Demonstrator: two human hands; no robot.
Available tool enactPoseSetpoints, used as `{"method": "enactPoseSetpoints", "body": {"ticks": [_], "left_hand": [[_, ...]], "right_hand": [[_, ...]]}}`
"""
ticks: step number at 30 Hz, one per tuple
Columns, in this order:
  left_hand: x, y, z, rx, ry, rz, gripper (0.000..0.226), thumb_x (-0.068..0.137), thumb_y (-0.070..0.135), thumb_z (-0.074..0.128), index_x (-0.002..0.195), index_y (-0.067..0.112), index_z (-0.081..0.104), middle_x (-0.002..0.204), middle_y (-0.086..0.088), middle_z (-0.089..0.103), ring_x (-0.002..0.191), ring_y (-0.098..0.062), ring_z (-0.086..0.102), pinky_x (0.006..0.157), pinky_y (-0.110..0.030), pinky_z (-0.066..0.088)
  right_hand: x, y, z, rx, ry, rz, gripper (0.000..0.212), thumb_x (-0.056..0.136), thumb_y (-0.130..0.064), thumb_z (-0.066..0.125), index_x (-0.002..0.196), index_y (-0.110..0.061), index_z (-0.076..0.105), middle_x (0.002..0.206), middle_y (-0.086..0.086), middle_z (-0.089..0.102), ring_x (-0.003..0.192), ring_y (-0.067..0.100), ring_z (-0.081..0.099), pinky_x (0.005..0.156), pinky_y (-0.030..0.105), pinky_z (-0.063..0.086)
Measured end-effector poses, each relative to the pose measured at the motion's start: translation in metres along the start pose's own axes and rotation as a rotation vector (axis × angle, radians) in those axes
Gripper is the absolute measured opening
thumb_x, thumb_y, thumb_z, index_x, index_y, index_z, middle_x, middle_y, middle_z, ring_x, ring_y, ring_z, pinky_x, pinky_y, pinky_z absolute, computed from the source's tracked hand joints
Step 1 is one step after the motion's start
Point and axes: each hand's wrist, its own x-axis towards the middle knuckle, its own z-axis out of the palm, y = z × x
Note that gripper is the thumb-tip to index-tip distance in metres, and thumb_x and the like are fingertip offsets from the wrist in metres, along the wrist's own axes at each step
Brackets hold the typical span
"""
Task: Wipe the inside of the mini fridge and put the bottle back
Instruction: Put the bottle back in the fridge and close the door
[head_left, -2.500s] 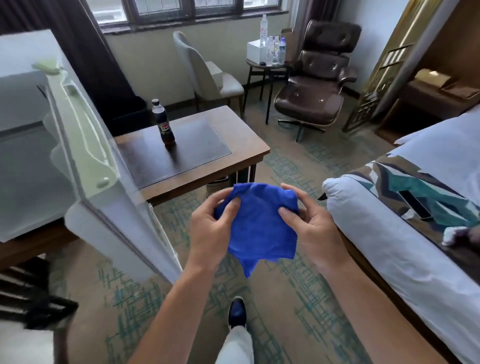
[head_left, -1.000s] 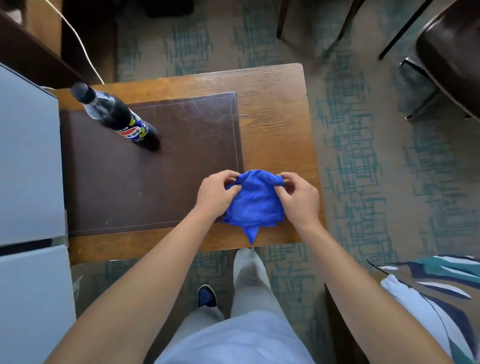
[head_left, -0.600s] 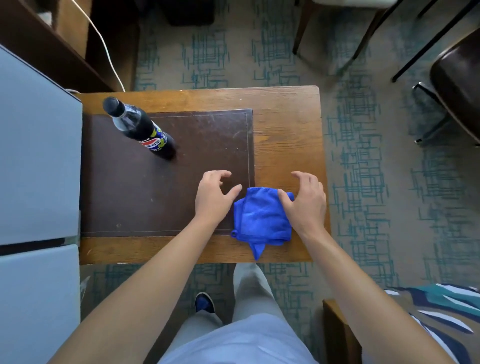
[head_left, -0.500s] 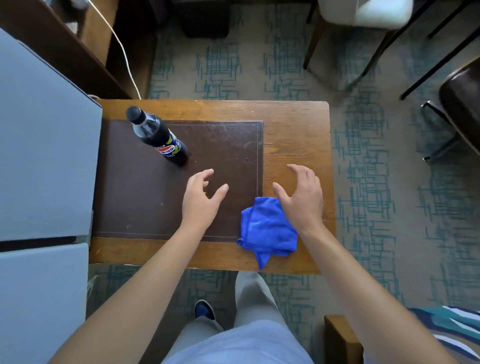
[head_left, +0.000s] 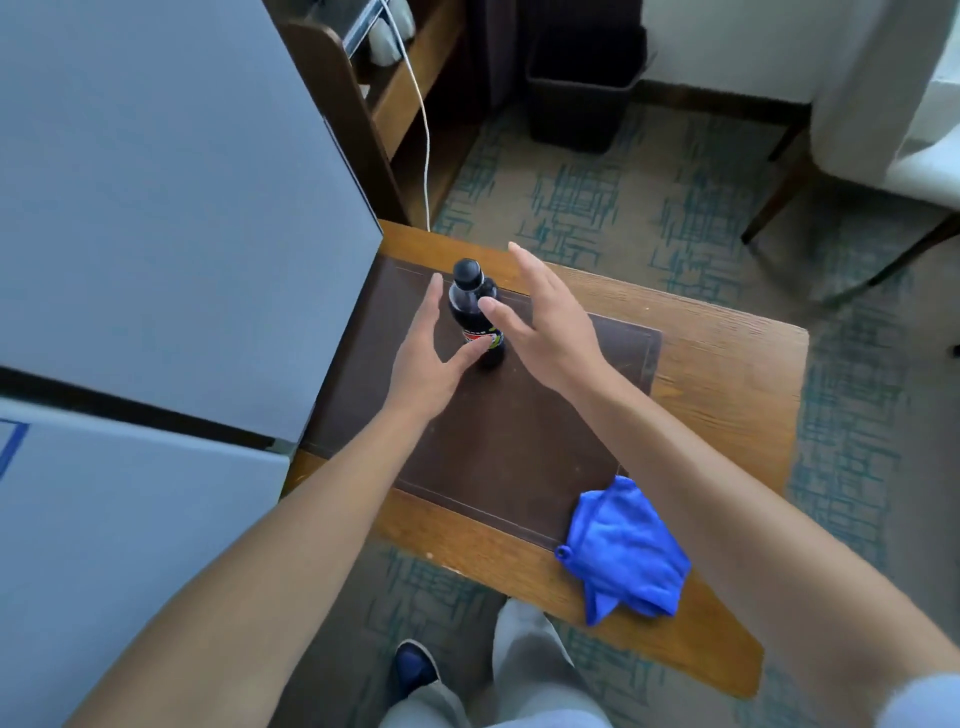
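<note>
A dark cola bottle (head_left: 471, 301) with a black cap stands upright on the brown leather mat (head_left: 498, 436) of the wooden table (head_left: 727, 374). My left hand (head_left: 426, 358) is open just left of the bottle, thumb near its label. My right hand (head_left: 540, 322) is open just right of it, fingers spread, thumb in front of the bottle's shoulder. Neither hand grips it. The crumpled blue cloth (head_left: 623, 551) lies loose at the table's near right edge. The white mini fridge (head_left: 171, 208) fills the left side; its inside is hidden.
A white cable (head_left: 426, 130) hangs behind the table beside a wooden shelf (head_left: 358, 119). A dark waste bin (head_left: 576, 88) stands on the patterned carpet at the back. A pale chair (head_left: 893, 119) is at the top right. My legs and shoe (head_left: 415, 670) are below the table edge.
Both hands let go of the blue cloth, left it on the table's near edge, and reached forward to either side of the bottle. The view swung left toward the fridge.
</note>
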Motion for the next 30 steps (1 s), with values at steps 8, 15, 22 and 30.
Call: {"method": "enactPoseSetpoints", "body": {"ticks": [8, 15, 22, 30], "left_hand": [[0.018, -0.001, -0.003, -0.106, -0.049, 0.049, 0.066, 0.102, 0.036, 0.062, 0.159, 0.044, 0.029, 0.155, 0.009, 0.052, 0.141, -0.012, 0.051, 0.113, -0.035, 0.044], [0.031, -0.003, -0.004, -0.18, -0.037, -0.004, 0.059, 0.1, 0.048, 0.059, 0.155, 0.046, 0.036, 0.155, 0.006, 0.053, 0.143, -0.02, 0.05, 0.114, -0.05, 0.048], [0.022, -0.003, -0.006, -0.115, 0.04, 0.017, 0.055, 0.102, 0.046, 0.057, 0.155, 0.04, 0.041, 0.147, 0.005, 0.061, 0.134, -0.015, 0.057, 0.108, -0.032, 0.047], [-0.023, 0.022, -0.047, -0.216, 0.146, 0.135, 0.058, 0.094, 0.053, 0.055, 0.149, 0.035, 0.052, 0.136, 0.013, 0.066, 0.109, 0.01, 0.062, 0.09, -0.011, 0.053]], "right_hand": [[0.016, 0.002, 0.033, 0.209, -0.089, 0.035, 0.05, 0.107, -0.034, 0.047, 0.157, -0.029, 0.04, 0.157, -0.009, 0.05, 0.145, 0.012, 0.045, 0.119, 0.04, 0.039], [0.022, 0.009, 0.036, 0.313, -0.096, 0.073, 0.047, 0.106, -0.031, 0.053, 0.152, -0.037, 0.046, 0.145, -0.011, 0.062, 0.135, 0.009, 0.055, 0.116, 0.034, 0.044], [0.018, 0.003, 0.039, 0.349, -0.078, 0.083, 0.044, 0.105, -0.032, 0.055, 0.149, -0.037, 0.05, 0.14, -0.01, 0.066, 0.133, 0.012, 0.058, 0.114, 0.039, 0.047], [-0.015, -0.051, 0.02, 0.491, 0.115, 0.05, 0.035, 0.093, -0.037, 0.074, 0.128, -0.03, 0.071, 0.12, -0.009, 0.076, 0.109, 0.01, 0.072, 0.094, 0.044, 0.062]]}}
